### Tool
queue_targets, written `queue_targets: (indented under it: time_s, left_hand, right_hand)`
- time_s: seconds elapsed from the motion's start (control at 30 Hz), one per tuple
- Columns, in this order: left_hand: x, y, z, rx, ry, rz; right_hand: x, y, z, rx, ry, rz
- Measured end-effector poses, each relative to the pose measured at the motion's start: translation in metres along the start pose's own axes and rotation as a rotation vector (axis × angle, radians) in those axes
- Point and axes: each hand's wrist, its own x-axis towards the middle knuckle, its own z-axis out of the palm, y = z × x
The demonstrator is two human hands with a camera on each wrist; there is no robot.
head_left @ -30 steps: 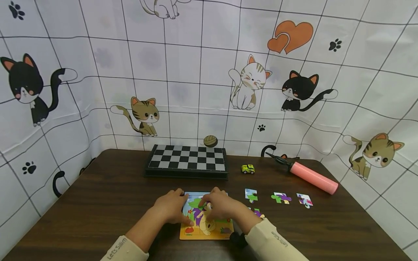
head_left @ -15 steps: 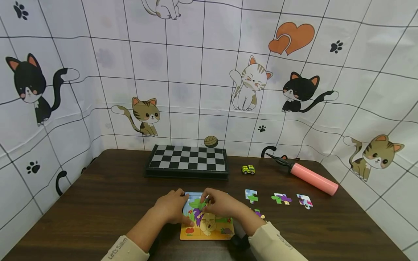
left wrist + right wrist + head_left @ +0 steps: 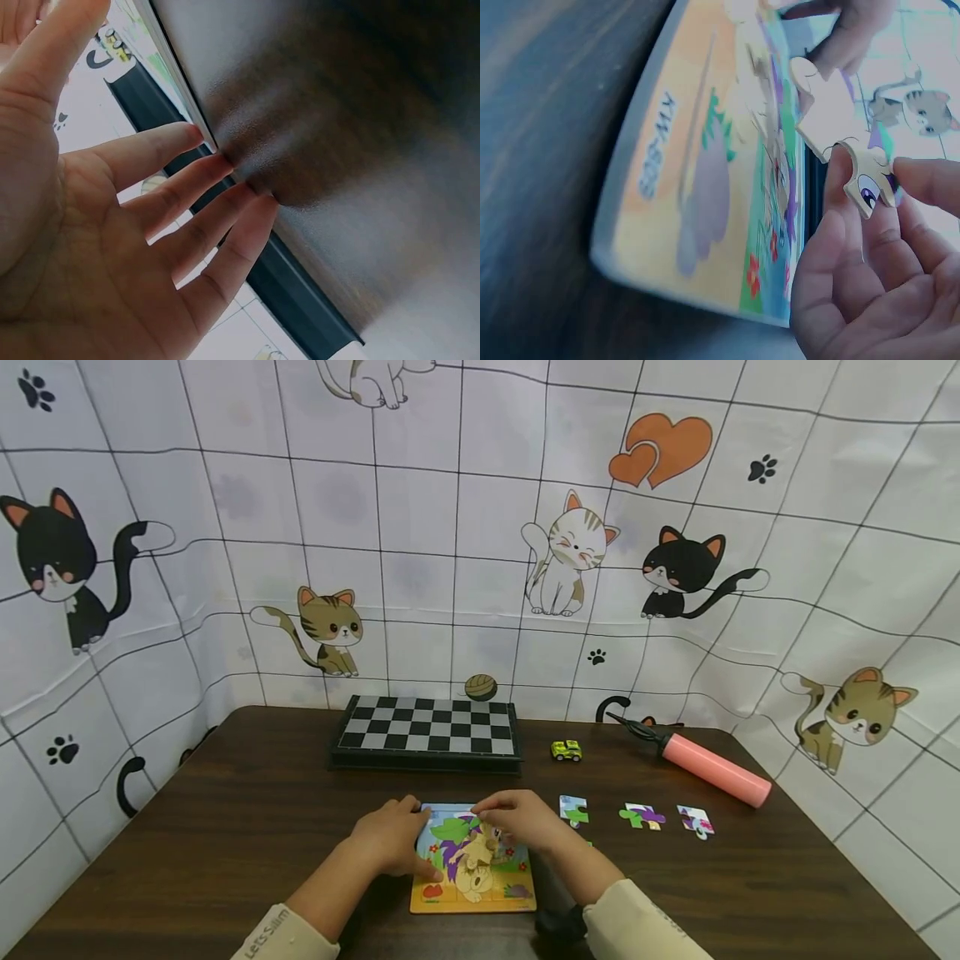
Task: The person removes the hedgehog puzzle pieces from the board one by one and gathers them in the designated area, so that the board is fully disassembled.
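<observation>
A colourful jigsaw puzzle board (image 3: 498,902) lies on the table, showing a cream animal picture. At its left edge rests my left hand (image 3: 390,839), thumb over the board; in the left wrist view its nearly straight fingers (image 3: 180,199) touch the edge. My right hand (image 3: 521,818) is above the board's upper right part. Between thumb and fingers it pinches a cream puzzle piece with a purple eye (image 3: 866,180). Close beside that piece, another cream puzzle piece (image 3: 825,112) appears tilted; whether the two are joined I cannot tell.
Several loose pieces lie right of the board, among them a blue-green piece (image 3: 573,810), a green-purple piece (image 3: 642,816) and a pink-white piece (image 3: 696,821). Behind are a chessboard (image 3: 427,727), a yellow-green toy car (image 3: 566,750) and a pink hand pump (image 3: 716,770).
My right hand has moved right and slightly back from the board's middle, uncovering more of the picture. My left hand stays at the left edge.
</observation>
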Motion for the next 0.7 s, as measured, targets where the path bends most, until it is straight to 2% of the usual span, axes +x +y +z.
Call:
queue_targets:
  time_s: [0.17, 0.3, 0.43, 0.53, 0.63, 0.7]
  left_hand:
    - [0.001, 0.0, 0.001, -0.004, -0.001, -0.002]
    - [0.002, 0.001, 0.0, -0.005, -0.001, -0.007]
    - [0.001, 0.001, 0.0, -0.01, -0.006, -0.009]
    - [0.002, 0.002, -0.001, -0.001, -0.009, -0.008]
    - [0.002, 0.003, -0.001, 0.004, -0.013, -0.012]
    - [0.003, 0.003, -0.001, 0.006, -0.013, -0.011]
  right_hand:
    - [-0.013, 0.014, -0.024, 0.21, 0.048, 0.129]
    - [-0.029, 0.029, -0.057, 0.21, 0.112, 0.194]
    - [-0.049, 0.043, -0.096, 0.043, 0.176, 0.2]
    - [-0.064, 0.054, -0.121, -0.154, 0.223, 0.167]
    - [-0.074, 0.063, -0.135, -0.288, 0.253, 0.13]
    - [-0.079, 0.067, -0.14, -0.328, 0.255, 0.118]
